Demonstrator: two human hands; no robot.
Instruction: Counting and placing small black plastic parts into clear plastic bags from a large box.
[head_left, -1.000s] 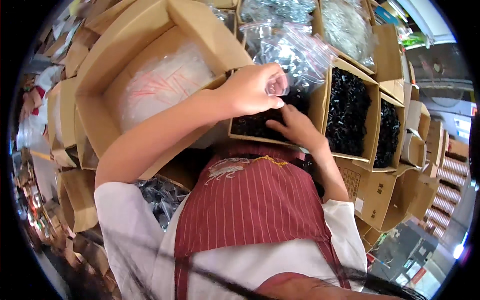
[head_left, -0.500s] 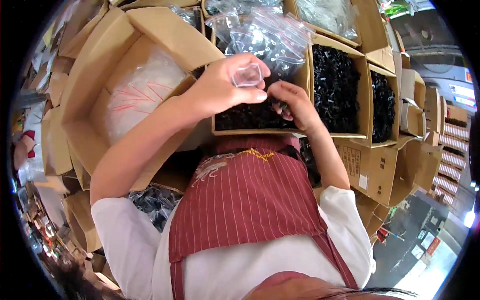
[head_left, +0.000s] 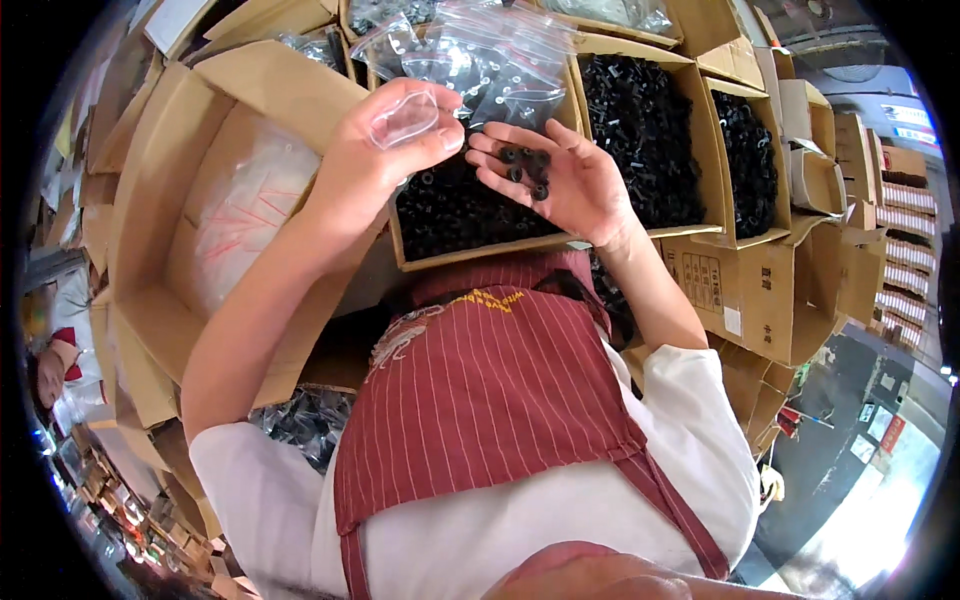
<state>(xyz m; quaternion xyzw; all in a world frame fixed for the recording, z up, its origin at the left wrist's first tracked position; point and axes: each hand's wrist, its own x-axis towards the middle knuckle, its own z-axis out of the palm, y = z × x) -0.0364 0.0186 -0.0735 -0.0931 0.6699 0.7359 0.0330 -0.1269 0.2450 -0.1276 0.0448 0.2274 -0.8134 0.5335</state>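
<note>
My left hand [head_left: 375, 150] is closed on a small clear plastic bag [head_left: 405, 119], pinched between thumb and fingers with its mouth bulging open. Beside it, my right hand [head_left: 570, 185] is palm up with its fingers extended, holding several small black ring-like parts [head_left: 515, 174] on the fingers. Some of them show a hole in the middle. Both hands are over a cardboard box of loose black parts [head_left: 470, 215]. Just beyond them lies a heap of clear zip bags [head_left: 480, 60] with small pieces inside.
To the left, a large open carton [head_left: 150, 215] contains clear bags with red strips [head_left: 250, 220]. Boxes of black parts [head_left: 640, 130] continue on the right, with another box of them [head_left: 745, 165] beyond. Stacked cartons [head_left: 745, 290] stand at the lower right. Another person [head_left: 55, 365] is at far left.
My right hand has turned from curled fingers to an upturned palm, bringing the black parts into view. My left hand, still on the bag, has shifted left in the picture.
</note>
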